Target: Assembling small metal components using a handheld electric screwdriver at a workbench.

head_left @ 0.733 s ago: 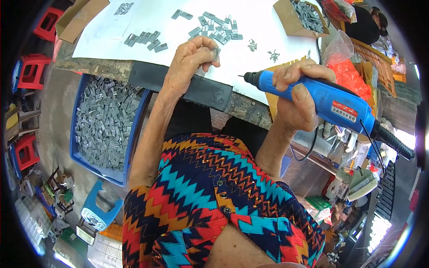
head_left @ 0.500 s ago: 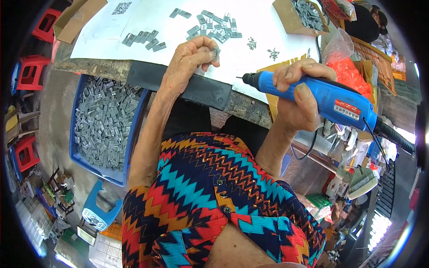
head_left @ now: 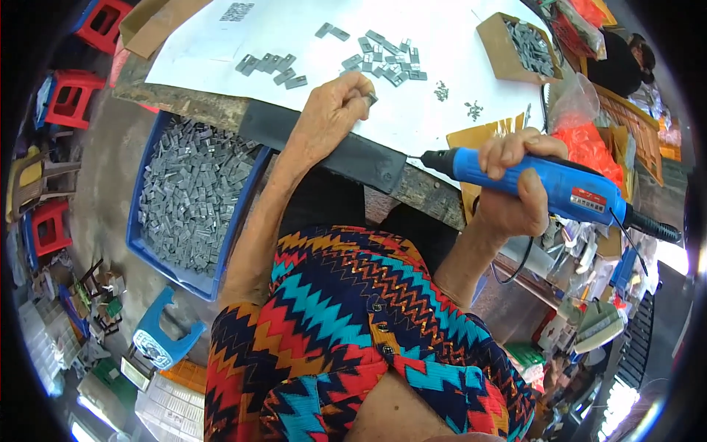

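Observation:
My left hand is closed above the table's near edge, its fingertips pinching a small grey part that is mostly hidden. In my right hand is a blue electric screwdriver, held level with fingers over its body and thumb on the near side. Its thin bit points left, toward the end of a dark bar along the table edge. Beyond my left hand, several grey rectangular parts lie grouped on the white sheet. Two small piles of what look like tiny screws are to their right.
A cardboard box of grey pieces stands at the table's far right. Below the table on the left is a blue bin heaped with grey parts. Red stools and a blue stool stand on the floor. A cord hangs by my right wrist.
The view has shifted, so the table and bin appear farther right and lower. My left hand has turned more knuckles-up, hiding more of the grey part. The screwdriver stays in my right hand.

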The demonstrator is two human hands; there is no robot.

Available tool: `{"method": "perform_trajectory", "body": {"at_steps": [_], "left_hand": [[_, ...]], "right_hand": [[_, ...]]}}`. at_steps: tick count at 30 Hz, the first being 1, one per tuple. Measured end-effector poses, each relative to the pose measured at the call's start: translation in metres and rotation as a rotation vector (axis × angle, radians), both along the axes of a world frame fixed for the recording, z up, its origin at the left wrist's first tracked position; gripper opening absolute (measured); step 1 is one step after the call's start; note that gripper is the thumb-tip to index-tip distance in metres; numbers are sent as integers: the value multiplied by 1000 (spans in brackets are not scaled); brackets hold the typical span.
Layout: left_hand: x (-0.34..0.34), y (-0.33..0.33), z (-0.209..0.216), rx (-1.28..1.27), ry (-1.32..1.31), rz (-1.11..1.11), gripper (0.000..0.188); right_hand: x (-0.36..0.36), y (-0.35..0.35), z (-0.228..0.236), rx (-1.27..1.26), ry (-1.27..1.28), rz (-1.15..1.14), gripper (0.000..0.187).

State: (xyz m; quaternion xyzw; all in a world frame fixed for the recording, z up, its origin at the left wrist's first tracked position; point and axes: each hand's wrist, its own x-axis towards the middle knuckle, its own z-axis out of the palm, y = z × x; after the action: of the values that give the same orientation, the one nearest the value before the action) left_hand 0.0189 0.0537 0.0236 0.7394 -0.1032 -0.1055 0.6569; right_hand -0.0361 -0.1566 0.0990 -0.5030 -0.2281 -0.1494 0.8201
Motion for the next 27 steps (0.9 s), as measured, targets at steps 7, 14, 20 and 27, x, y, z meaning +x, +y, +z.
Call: {"method": "perform_trajectory", "body": {"at_steps": [7, 14, 20, 27], "left_hand": [[9, 45, 2, 539, -470, 394, 14], [14, 53, 0, 910, -454, 479, 16], [11, 39, -3, 1029, -666, 454, 22], [38, 76, -20, 1114, -940, 386, 26]], "right_hand": [[-1, -6, -5, 147, 66, 62, 33], [-6, -5, -5, 134, 95, 42, 33], [-7, -5, -7, 100, 80, 29, 32], [-9, -1, -8, 107, 101, 32, 31]]}}
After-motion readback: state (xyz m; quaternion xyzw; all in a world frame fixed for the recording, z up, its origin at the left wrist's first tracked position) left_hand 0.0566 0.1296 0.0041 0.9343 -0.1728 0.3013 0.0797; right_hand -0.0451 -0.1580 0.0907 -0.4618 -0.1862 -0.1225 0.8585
